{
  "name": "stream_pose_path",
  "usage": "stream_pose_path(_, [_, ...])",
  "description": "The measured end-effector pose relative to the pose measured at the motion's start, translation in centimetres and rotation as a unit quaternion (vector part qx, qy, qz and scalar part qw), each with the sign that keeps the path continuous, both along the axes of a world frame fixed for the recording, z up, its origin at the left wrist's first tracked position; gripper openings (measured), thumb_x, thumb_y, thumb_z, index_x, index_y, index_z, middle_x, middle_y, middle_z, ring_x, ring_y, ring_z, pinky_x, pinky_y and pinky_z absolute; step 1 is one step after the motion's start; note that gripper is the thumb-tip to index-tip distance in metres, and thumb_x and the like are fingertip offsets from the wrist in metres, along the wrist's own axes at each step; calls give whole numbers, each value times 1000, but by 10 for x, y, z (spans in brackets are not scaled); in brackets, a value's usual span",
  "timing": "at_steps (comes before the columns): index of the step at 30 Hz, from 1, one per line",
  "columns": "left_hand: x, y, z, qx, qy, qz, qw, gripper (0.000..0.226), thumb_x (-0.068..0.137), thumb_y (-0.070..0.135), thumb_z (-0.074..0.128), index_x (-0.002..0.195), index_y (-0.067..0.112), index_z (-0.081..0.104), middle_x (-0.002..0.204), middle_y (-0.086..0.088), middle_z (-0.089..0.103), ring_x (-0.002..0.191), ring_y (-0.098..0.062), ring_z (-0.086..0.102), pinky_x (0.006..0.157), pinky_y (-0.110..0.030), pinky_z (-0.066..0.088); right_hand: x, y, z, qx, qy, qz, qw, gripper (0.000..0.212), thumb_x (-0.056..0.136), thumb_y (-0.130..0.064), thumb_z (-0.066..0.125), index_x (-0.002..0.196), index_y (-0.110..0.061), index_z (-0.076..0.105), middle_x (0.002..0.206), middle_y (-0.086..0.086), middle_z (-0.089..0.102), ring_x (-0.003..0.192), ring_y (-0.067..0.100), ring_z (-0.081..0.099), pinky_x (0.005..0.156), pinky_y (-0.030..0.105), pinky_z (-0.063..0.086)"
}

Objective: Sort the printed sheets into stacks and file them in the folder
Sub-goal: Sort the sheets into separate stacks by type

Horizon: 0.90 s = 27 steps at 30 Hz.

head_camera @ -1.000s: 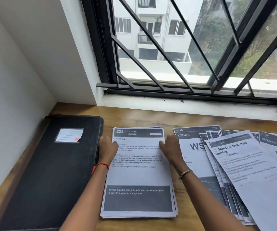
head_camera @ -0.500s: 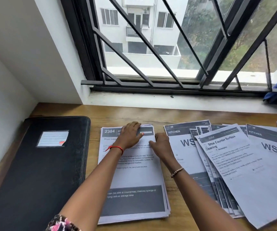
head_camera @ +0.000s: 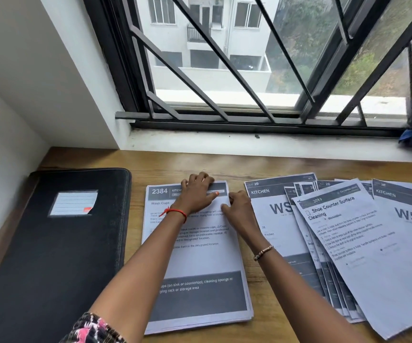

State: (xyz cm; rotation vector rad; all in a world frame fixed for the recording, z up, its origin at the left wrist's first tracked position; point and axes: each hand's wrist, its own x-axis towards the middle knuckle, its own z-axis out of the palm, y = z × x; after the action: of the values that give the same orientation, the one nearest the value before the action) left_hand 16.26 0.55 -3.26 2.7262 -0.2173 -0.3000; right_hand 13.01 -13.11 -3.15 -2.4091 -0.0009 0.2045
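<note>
Stack (head_camera: pixel 200 258): long axis far-to-near. Left hand (head_camera: pixel 197 193): flat, pressing far end. Right hand (head_camera: pixel 240 210): curled at right edge, grip unclear. Folder (head_camera: pixel 51 256): desk (head_camera: pixel 175 162) left edge, nearer left hand.

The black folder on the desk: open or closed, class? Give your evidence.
Closed. The black folder lies flat, label pocket facing up, with no inside pockets or sheets showing.

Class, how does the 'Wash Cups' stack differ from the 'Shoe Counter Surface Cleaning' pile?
The Wash Cups stack is squared; the Shoe Counter pile is fanned, skewed. The stack lies beside the folder; the pile, farther right. Both are printed sheets on the table.
</note>
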Motion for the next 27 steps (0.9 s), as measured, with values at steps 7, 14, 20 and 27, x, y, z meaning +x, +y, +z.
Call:
stream_pose_path(7, [-8, 4, 0, 20, 0, 9, 1000, 54, 95, 39, 44, 142, 16, 29, 145, -5, 27, 132, -26, 24, 109, -43, 14, -1, -6, -1, 17, -14, -3, 1000, 29, 73, -20, 71, 96, -5, 61, 95, 15, 53, 93, 26, 48, 79, 26, 34])
stream_pose_path(14, [-6, 13, 2, 21, 6, 18, 1000, 41, 101, 28, 31, 139, 13, 36, 145, -6, 30, 133, -25, 27, 109, -47, 14, -53, -7, 19, -121, -18, 340, 932, 125, 56, -63, 75, 149, -18, 5, 155, 0, 4, 144, 16, -4, 115, 48, 2])
stream_pose_path(20, [-12, 24, 5, 36, 15, 29, 999, 40, 100, 28, 34, 137, 10, 39, 142, -9, 32, 131, -29, 30, 109, -49, 14, -110, 0, 11, -122, -28, 460, 879, 123, 54, -62, 77, 148, -19, 12, 156, 6, 7, 145, 19, -5, 114, 46, -4])
stream_pose_path(27, [-21, 23, 2, 51, 8, 28, 998, 44, 99, 29, 38, 138, 9, 34, 143, -10, 30, 131, -29, 30, 111, -52, 16, -145, 5, 2, -152, -82, 512, 841, 95, 70, -51, 71, 144, -15, 25, 154, 10, 17, 145, 23, 2, 113, 49, -1])
